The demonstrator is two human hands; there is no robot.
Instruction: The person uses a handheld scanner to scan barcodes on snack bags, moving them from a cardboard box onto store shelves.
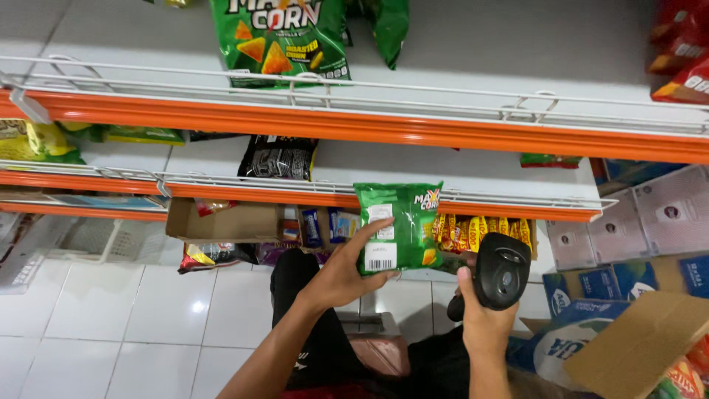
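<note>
Two hands worked low over the white floor tiles (pixel 148 310). Her right hand (pixel 484 318) gripped a black barcode scanner (pixel 501 277); just beside it, the left hand (pixel 347 277) clasped a green snack bag (pixel 399 227) by its lower edge, held before the orange-edged shelves (pixel 369 127), where another green bag (pixel 281 41) lay above.

Orange-edged shelves (pixel 354 125) bearing a green bag (pixel 281 41), red bags (pixel 683 52), black bag (pixel 279 157); white tiled floor (pixel 125 310) under cartons (pixel 635 222).
</note>
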